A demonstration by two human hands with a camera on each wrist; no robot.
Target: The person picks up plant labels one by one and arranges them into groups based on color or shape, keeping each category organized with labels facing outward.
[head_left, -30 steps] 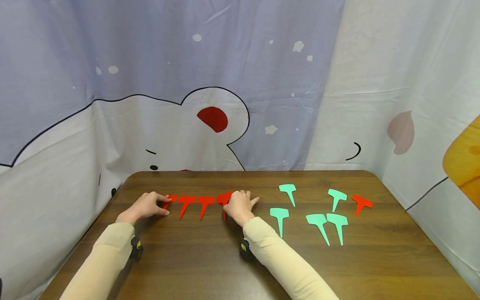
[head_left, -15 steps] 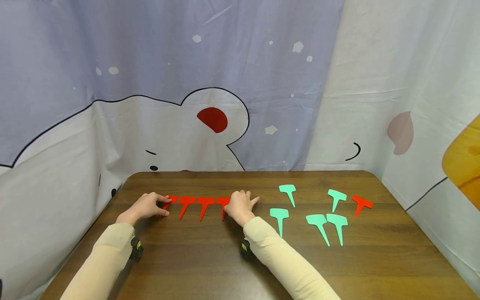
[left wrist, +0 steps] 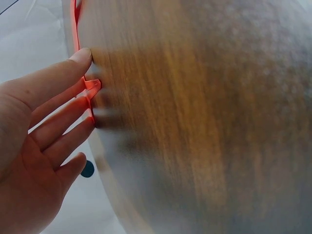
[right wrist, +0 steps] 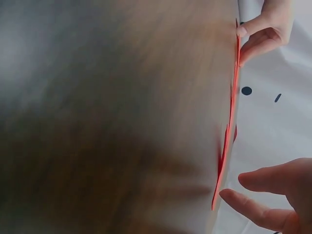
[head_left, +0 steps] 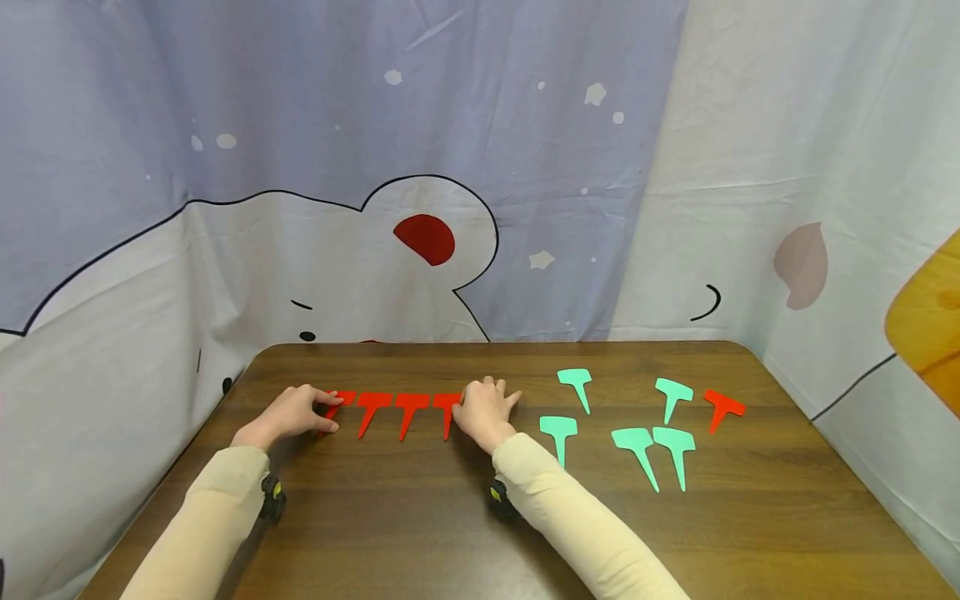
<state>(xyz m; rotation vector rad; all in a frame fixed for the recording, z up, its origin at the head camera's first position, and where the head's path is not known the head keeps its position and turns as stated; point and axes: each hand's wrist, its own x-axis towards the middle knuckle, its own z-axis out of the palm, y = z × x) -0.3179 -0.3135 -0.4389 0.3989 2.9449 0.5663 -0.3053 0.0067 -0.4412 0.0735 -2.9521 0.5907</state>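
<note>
Several red T-shaped plant labels lie in a row at the left of the head view. My left hand (head_left: pixel 291 410) rests its fingertips on the leftmost red label (head_left: pixel 348 397), partly hiding it. In the left wrist view, the thumb and long, fairly straight fingers touch that label (left wrist: pixel 92 87) on the tabletop. My right hand (head_left: pixel 483 414) hovers by the right end of the row, beside the rightmost red label (head_left: pixel 447 405), covering part of its head. Between the hands lie a second (head_left: pixel 372 402) and a third red label (head_left: pixel 411 403). The right wrist view has the right thumb and finger apart, holding nothing.
Several mint-green T-shaped labels (head_left: pixel 558 427) are scattered on the right half of the brown wooden table (head_left: pixel 390 525). A lone red label (head_left: pixel 724 405) lies beyond them. A printed curtain (head_left: pixel 555 167) hangs behind the table.
The rightmost label in the row has turned from tilted to level with its neighbours. My right hand has then drawn slightly right, away from it. The left hand stays in place.
</note>
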